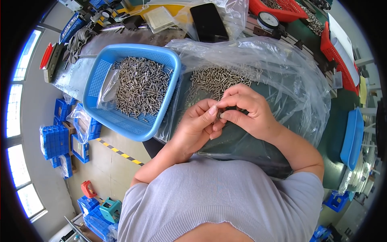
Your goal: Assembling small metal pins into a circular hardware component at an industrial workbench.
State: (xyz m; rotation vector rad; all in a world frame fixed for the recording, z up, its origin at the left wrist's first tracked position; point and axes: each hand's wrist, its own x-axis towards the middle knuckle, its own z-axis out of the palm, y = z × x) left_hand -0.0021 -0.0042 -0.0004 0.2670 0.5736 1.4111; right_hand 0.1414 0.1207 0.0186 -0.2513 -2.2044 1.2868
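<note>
My left hand (195, 126) and my right hand (246, 108) meet in front of my chest, fingertips touching. The left fingers are curled closed around small metal pieces (219, 115), only partly visible. With thumb and forefinger my right hand pinches at the same spot; what it grips is mostly hidden. Just beyond the hands, a pile of small metal pins (217, 80) lies on a transparent plastic bag (290, 76). To the left, a blue plastic basket (139, 133) holds many similar pins (143, 84) and a small plastic bag (109, 90).
A black phone (209, 22) lies at the back. Beside a red basket (278, 14) stands a dial gauge (268, 20). On the right are a red bin with papers (336, 56) and a blue tray (352, 139). Blue crates (54, 141) are stacked on the floor at left.
</note>
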